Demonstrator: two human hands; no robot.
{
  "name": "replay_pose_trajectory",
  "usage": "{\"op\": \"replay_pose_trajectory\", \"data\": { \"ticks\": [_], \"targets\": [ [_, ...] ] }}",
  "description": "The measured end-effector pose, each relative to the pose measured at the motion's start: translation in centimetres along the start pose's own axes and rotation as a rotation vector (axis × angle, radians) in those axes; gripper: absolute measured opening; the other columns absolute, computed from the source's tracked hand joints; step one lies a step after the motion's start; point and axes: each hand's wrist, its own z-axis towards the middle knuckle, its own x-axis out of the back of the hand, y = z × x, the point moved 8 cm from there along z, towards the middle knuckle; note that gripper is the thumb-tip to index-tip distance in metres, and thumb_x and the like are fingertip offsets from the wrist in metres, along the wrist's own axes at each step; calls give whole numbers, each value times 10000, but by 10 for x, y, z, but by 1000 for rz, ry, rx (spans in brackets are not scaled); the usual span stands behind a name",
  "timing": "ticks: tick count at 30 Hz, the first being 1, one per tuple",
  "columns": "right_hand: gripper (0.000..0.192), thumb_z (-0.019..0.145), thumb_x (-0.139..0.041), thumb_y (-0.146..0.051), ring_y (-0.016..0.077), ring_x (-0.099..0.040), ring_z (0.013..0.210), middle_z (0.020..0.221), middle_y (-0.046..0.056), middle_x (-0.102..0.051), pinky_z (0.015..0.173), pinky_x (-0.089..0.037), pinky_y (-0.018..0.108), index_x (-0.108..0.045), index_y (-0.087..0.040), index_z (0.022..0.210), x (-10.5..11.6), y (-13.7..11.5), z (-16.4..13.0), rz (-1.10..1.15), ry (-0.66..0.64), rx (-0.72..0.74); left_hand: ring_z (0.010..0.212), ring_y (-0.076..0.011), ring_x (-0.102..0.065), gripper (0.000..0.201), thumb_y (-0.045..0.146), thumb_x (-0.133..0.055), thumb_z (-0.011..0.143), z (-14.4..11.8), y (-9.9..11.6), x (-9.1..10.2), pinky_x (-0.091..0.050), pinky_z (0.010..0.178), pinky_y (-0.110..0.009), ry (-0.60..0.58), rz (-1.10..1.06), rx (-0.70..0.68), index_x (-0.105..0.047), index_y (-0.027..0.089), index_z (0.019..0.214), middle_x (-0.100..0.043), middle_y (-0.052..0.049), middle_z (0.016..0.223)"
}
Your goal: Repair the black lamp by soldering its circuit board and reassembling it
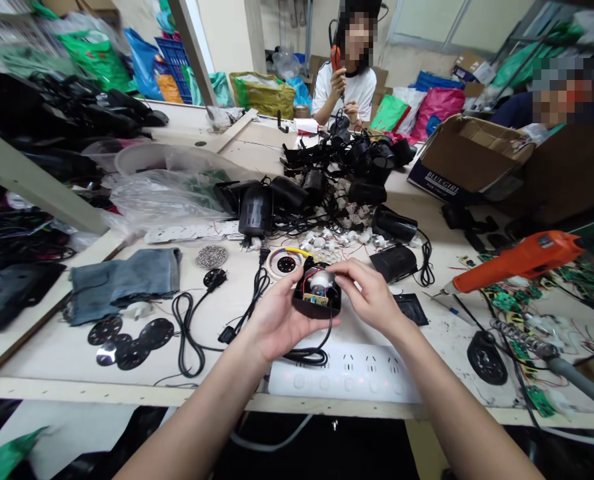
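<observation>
My left hand (279, 320) cradles a black plastic housing (313, 308) from below and the left, thumb along its side. Its open face is turned up, showing a white round part (319, 279), red and blue wires and a small yellowish circuit board (315, 299). At the housing's upper right edge my right hand (364, 293) has its fingers bent together, index tip by the white part; what they pinch, if anything, is hidden. A black cord (309, 357) runs down from the housing and lies coiled below it. Just beneath is a white power strip (344, 375).
Black discs (134, 353), folded denim (124, 277) and a pile of small metal pieces (211, 257) lie left. An orange tool (519, 260) and circuit boards (519, 333) lie right. Black housings (255, 210) are heaped behind. Across the table a person (347, 87) holds another orange tool.
</observation>
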Motion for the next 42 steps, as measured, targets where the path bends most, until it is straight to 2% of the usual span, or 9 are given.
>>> {"op": "replay_pose_trajectory", "data": {
  "ticks": [2,5,10,15,24,30,35,38,42],
  "targets": [
    [239,962,-434,-86,180,-581,848,922,50,-622,764,-481,311,-612,-198,1076,-1,-7,1,-3,-10,41,701,-290,-704,435,478,-404,965,2,-1,-1,-601,657,-477,-21,32,37,-615,106,1044,-702,-109,823],
    [250,972,-416,-76,174,-550,783,871,51,-571,689,-463,289,-605,-181,1098,-1,-15,1,-39,-11,96,652,-318,-708,448,518,-448,935,5,-2,0,-602,615,-489,9,76,64,-619,110,1008,-710,-111,787],
    [271,973,-393,-57,174,-521,751,839,49,-517,650,-452,279,-604,-151,1115,-1,-20,-1,-113,5,138,607,-289,-707,342,416,-475,940,8,-3,0,-609,568,-441,45,104,63,-618,106,966,-705,-92,734],
    [275,978,-386,-63,176,-519,747,857,58,-503,639,-457,282,-599,-135,1135,-3,-19,-4,-170,10,151,561,-260,-699,339,390,-418,957,10,-4,-3,-590,506,-363,48,127,49,-610,114,920,-694,-90,699],
    [300,976,-382,-67,182,-534,784,877,57,-520,676,-471,306,-595,-162,1166,-2,-15,-8,-65,-38,154,505,-230,-674,306,353,-437,949,11,-3,-3,-558,444,-312,81,213,-48,-619,115,888,-682,-84,659],
    [326,977,-359,-85,156,-558,754,875,43,-565,681,-481,287,-611,-195,1154,3,-6,-9,65,-46,32,517,-222,-673,245,343,-493,936,6,-2,-2,-571,471,-332,117,196,-95,-619,134,918,-695,-74,692],
    [219,983,-419,-167,155,-605,734,886,31,-623,665,-490,278,-575,-205,1132,3,7,-12,72,-62,-126,568,-217,-675,243,350,-521,927,7,-8,2,-586,516,-354,122,166,-55,-635,136,940,-699,-75,720],
    [165,984,-432,-198,151,-615,722,859,22,-630,648,-482,264,-577,-202,1064,3,9,-14,58,-63,-143,576,-215,-673,253,361,-532,923,8,-12,5,-587,531,-355,133,147,-39,-638,132,949,-703,-81,726],
    [173,1000,-398,-190,127,-607,654,817,5,-619,615,-480,239,-569,-196,1029,5,11,-15,60,-48,-150,579,-222,-678,315,392,-514,928,10,-18,1,-585,549,-354,82,113,24,-647,107,928,-714,-104,745]
  ]
}}
